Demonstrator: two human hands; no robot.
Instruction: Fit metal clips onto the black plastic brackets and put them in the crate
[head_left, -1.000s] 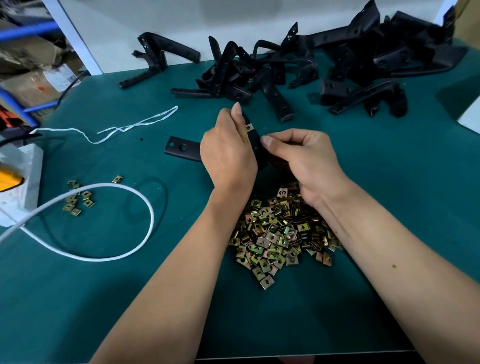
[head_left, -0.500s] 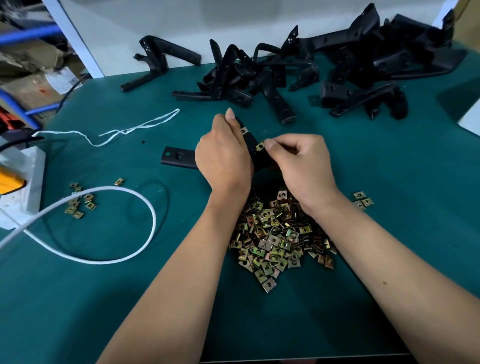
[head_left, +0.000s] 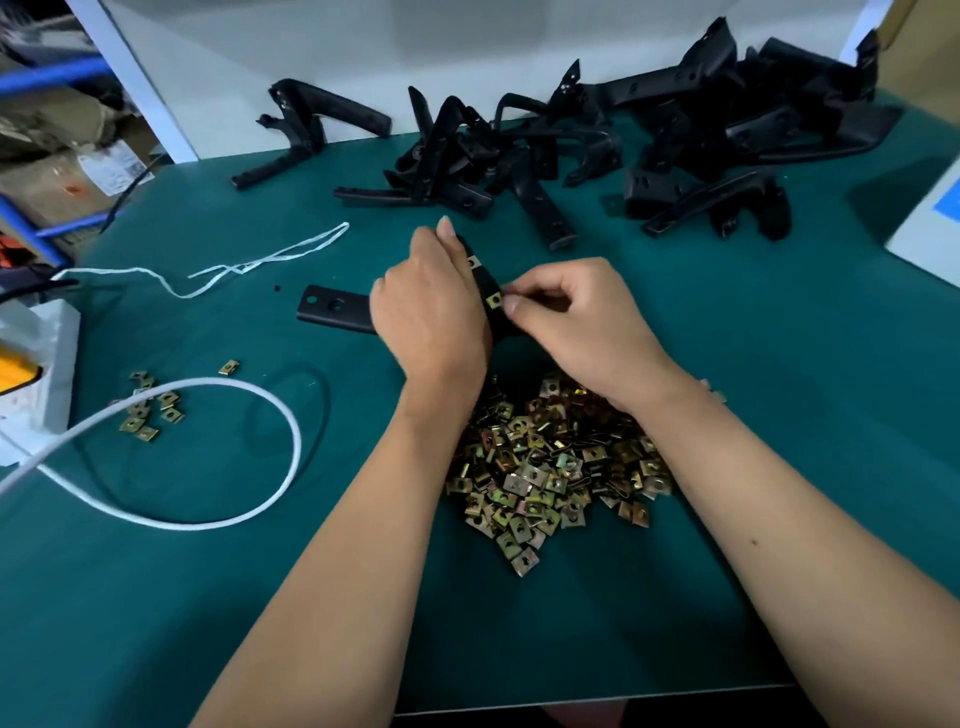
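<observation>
Item: bracket (head_left: 332, 310), low over the surface, my left hand (head_left: 431, 312) grasping its middle. Right hand (head_left: 576, 317) pinches a clip (head_left: 494, 300) onto its edge; I judge it should slide on square until seated. Clip pile (head_left: 550, 467) near. Crate unseen; bracket's middle hidden.

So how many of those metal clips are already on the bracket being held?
2 show: one clip by the left hand fingertips, another clip at the right hand fingertips. The hands may hide others on the bracket.
</observation>
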